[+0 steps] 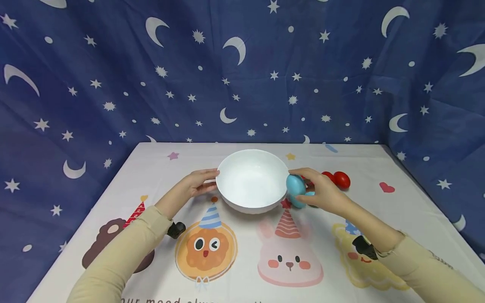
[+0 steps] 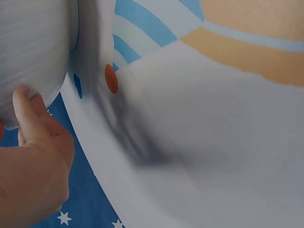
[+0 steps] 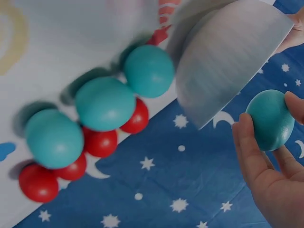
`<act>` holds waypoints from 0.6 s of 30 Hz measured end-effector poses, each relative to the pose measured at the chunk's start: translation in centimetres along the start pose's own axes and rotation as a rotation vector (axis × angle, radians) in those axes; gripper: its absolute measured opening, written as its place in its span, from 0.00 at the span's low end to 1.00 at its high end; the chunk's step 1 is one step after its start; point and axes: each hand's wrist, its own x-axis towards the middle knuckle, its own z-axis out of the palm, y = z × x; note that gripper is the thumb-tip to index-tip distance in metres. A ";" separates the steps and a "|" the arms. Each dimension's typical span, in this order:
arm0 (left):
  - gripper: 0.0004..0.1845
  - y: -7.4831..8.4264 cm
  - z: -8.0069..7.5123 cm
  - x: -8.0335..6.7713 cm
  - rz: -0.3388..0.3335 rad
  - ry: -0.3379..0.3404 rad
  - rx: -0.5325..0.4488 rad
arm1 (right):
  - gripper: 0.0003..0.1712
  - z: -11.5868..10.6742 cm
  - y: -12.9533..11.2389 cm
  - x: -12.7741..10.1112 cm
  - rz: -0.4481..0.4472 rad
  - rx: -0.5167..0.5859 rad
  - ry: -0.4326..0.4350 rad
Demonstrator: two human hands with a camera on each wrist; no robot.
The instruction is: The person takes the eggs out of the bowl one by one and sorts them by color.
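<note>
Teal egg [image 1: 295, 190]: your right hand [image 1: 323, 191] grips it between curled fingers and thumb, just beside the right side of the bowl's rim; the right wrist view shows the egg [image 3: 270, 119] held off the counter, close to the bowl's outer wall.
Right hand: fingers [image 3: 248, 145] wrapped round the egg, sleeve reaching to the wrist.
Left hand [image 1: 197, 184]: your fingers lie against the left outer wall of the bowl; in the left wrist view the thumb [image 2: 29, 114] presses on the bowl's side [image 2: 33, 52]. You touch it with fairly straight fingers rather than clasping it.
White bowl [image 1: 251, 181]: stands upright on the counter between your two hands, its inside showing white.
Other teal eggs [image 3: 104, 103]: three lie in a row on the counter by the bowl, seen from the right wrist.
Red eggs [image 1: 341, 179]: a cluster just behind your right hand, touching the teal ones.
Counter [image 1: 398, 210]: covered with a pale cloth printed with cartoon animals in party hats.
Backdrop [image 1: 113, 75]: blue fabric with white moons and stars, hanging behind and beside the counter.
</note>
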 end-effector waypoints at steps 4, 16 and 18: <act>0.29 0.0 -0.1 -0.1 0.006 -0.006 -0.009 | 0.36 -0.6 0.5 -0.9 0.028 -0.016 -0.003; 0.29 -0.2 -0.1 -0.2 0.003 -0.004 -0.017 | 0.37 -1.3 2.2 -3.8 0.051 -0.064 0.019; 0.29 -0.1 -0.1 -0.1 0.006 -0.007 -0.020 | 0.37 -1.4 2.5 -4.1 0.040 -0.080 0.020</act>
